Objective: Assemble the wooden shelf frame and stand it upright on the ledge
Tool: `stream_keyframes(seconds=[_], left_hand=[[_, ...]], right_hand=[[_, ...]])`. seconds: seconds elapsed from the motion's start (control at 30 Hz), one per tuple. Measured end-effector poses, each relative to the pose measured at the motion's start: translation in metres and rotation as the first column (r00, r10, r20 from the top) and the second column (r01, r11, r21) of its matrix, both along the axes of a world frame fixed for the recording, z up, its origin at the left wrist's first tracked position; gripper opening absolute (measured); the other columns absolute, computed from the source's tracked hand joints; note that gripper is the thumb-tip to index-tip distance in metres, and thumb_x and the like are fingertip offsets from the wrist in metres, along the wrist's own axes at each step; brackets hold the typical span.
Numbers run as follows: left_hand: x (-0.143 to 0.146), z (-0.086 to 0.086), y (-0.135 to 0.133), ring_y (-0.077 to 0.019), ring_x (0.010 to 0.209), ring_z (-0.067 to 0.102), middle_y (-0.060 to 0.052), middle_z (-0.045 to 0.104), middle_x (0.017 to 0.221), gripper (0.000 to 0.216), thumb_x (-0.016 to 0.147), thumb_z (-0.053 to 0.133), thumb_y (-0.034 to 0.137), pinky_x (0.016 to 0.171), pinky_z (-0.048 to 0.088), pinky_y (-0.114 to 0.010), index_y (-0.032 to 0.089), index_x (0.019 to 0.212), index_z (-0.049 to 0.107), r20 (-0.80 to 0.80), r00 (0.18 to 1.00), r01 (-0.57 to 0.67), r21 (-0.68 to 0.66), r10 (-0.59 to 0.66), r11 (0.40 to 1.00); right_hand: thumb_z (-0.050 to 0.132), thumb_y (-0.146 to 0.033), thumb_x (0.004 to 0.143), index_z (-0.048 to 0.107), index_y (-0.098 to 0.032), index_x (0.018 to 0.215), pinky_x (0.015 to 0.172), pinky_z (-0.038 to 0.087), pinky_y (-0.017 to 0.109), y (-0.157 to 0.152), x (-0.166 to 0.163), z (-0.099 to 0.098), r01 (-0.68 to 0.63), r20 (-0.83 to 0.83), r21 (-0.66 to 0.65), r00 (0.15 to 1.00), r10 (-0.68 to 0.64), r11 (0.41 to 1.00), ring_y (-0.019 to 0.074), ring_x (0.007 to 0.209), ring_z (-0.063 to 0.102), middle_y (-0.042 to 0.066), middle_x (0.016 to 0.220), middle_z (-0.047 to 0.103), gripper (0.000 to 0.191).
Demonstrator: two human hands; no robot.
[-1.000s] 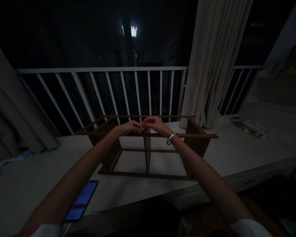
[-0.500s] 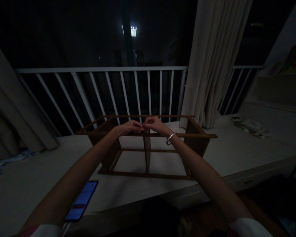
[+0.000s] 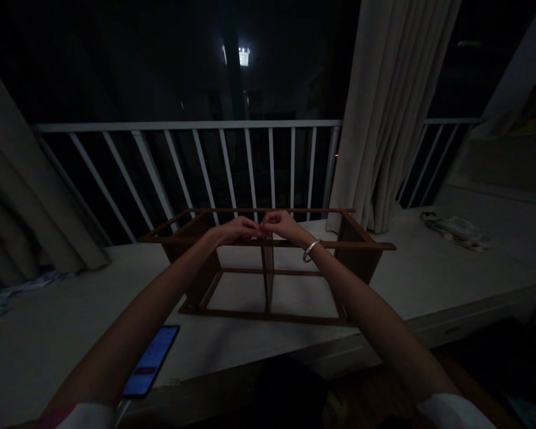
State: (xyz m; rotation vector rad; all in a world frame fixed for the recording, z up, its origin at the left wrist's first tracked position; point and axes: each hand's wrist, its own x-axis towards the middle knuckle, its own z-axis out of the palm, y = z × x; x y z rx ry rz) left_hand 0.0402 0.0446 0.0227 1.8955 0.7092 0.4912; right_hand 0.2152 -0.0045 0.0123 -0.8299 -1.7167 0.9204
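A brown wooden frame (image 3: 360,245) of thin rails and panels stands on a pale ledge (image 3: 62,333), with a middle divider (image 3: 267,280). My left hand (image 3: 234,230) and my right hand (image 3: 282,224) meet above the front top rail, right over the divider. Both have their fingers pinched together, fingertips nearly touching each other. Whatever they pinch is too small and dark to make out. A silver bangle (image 3: 311,250) circles my right wrist.
A lit phone (image 3: 150,361) lies near the ledge's front edge by my left forearm. A white railing (image 3: 196,126) runs behind the frame. Curtains hang at the right (image 3: 384,113) and far left (image 3: 22,202). Crumpled cloth (image 3: 455,229) lies at the right.
Both hands stay pinched at the same spot on the top rail. Only the view has shifted very slightly.
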Motion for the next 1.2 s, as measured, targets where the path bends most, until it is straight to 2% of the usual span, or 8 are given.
stream_keyframes(seconds=[0.43, 0.57, 1.0, 1.2], left_hand=[[0.000, 0.002, -0.003, -0.0042, 0.049, 0.041, -0.001, 0.057, 0.061, 0.025, 0.059, 0.068, 0.031, 0.046, 0.028, -0.018, 0.011, 0.074, 0.066, 0.004, 1.000, 0.026, 0.002, -0.026, 1.000], [0.000, 0.003, -0.005, -0.0037, 0.046, 0.038, 0.001, 0.053, 0.054, 0.023, 0.059, 0.067, 0.030, 0.043, 0.026, -0.018, 0.010, 0.071, 0.065, 0.013, 1.000, 0.004, -0.001, -0.004, 1.000], [0.002, 0.002, -0.005, -0.0034, 0.050, 0.042, 0.001, 0.055, 0.061, 0.025, 0.059, 0.067, 0.026, 0.044, 0.028, -0.017, 0.010, 0.077, 0.063, 0.049, 0.999, 0.001, -0.019, -0.001, 1.000], [0.002, 0.002, -0.005, -0.0042, 0.052, 0.045, 0.001, 0.056, 0.063, 0.025, 0.057, 0.069, 0.026, 0.046, 0.030, -0.016, 0.011, 0.074, 0.061, 0.024, 0.999, 0.021, -0.018, -0.021, 1.000]], right_hand=[[0.063, -0.027, 0.061, 0.053, -0.011, 0.064, 0.050, 0.043, 0.019, 0.000, 0.000, -0.001, -0.013, -0.010, -0.012, 1.000, 0.013, 1.000, 0.0088, 0.051, 0.056, 0.000, 0.055, 0.060, 0.018], [0.063, -0.028, 0.061, 0.054, -0.011, 0.064, 0.047, 0.041, 0.018, 0.000, 0.000, -0.001, -0.006, -0.007, -0.016, 1.000, 0.006, 1.000, 0.0082, 0.049, 0.055, 0.000, 0.054, 0.060, 0.019], [0.064, -0.031, 0.061, 0.053, -0.011, 0.062, 0.042, 0.034, 0.016, -0.010, -0.004, 0.006, 0.020, 0.019, -0.040, 1.000, -0.019, 0.999, 0.0050, 0.044, 0.048, -0.001, 0.050, 0.055, 0.023], [0.065, -0.032, 0.060, 0.051, -0.012, 0.062, 0.043, 0.034, 0.016, -0.005, -0.003, 0.001, 0.049, 0.045, -0.026, 0.998, -0.047, 0.998, 0.0049, 0.045, 0.047, -0.002, 0.051, 0.054, 0.025]])
